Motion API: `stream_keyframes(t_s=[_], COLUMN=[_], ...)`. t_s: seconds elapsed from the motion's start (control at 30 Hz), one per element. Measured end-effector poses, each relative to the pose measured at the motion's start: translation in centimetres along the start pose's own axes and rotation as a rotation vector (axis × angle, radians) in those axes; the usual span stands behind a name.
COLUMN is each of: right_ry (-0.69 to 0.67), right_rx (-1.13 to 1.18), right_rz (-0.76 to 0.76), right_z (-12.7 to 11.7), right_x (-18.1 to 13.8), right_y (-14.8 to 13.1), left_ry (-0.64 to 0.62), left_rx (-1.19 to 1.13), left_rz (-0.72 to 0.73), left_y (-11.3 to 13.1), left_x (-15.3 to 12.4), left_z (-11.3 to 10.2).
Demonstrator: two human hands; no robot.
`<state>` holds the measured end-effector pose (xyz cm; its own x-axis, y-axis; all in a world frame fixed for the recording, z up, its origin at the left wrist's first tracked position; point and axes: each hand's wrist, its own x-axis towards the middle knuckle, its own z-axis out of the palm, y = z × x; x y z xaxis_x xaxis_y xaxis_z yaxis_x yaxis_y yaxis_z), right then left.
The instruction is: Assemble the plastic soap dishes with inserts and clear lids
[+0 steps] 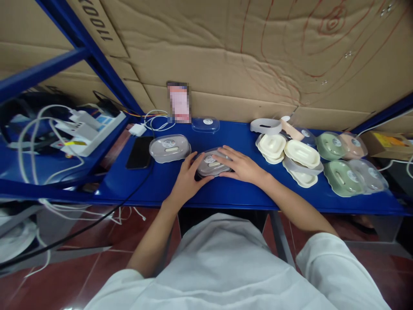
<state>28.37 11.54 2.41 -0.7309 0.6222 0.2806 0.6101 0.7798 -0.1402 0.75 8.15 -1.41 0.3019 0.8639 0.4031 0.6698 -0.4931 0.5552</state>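
A grey soap box point(206, 168) with a clear lid and a round white label lies on the blue table between my two hands. My left hand point(186, 180) curves around its left side, thumb along the near edge and fingers at the far left. From the right, my right hand point(243, 165) lays its fingers over the lid and right edge, hiding part of them. Left of my hands sits another lidded grey soap box point(170, 148). A loose clear lid point(205, 125) lies behind, near the cardboard.
Cream soap trays point(272, 146) are piled at the right, by a grey tray point(266, 126). Lidded green boxes point(345, 177) stand farther right. A black phone point(139, 153), a propped phone point(179, 102) and a power strip point(100, 133) are at the left. Cardboard point(206, 64) walls the back.
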Motion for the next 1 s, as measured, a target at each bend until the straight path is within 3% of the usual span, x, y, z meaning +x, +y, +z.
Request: stream_keyframes(t_s=[0.17,0.43,0.53,0.63,0.7,0.77,0.87,1.0], right_ry=[-0.013,0.011,0.000,0.022,0.089,0.173,0.255,0.182], right_rx=[-0.168,-0.223,-0.240,-0.277,-0.314,-0.339,-0.351,-0.394], right_rz=[-0.009,0.020,0.022,0.106,0.210,0.294,0.407,0.643], right_z=[-0.1,0.2,-0.2,-1.0,-1.8,-2.7,-4.0,-5.1], right_x=[-0.2,-0.3,-0.3,-0.2,0.0,0.0,-0.9,-3.2], right_y=[-0.3,-1.4,-1.4,-1.0,-0.5,0.1,1.5,3.8], left_ry=[0.029,0.022,-0.059,-0.194,-0.160,-0.091,-0.090,-0.112], left_rx=[0.027,0.037,0.020,0.024,0.059,0.131,0.301,0.416], left_rz=[0.033,0.043,0.032,0.090,0.130,0.136,0.060,-0.038], left_y=[0.1,0.1,0.3,0.8,1.1,1.0,0.5,0.1], left_x=[0.0,0.1,0.8,3.0,5.4,8.3,12.5,15.5], left_z=[0.1,-0.2,-1.0,-1.9,-1.9,-1.1,0.8,2.8])
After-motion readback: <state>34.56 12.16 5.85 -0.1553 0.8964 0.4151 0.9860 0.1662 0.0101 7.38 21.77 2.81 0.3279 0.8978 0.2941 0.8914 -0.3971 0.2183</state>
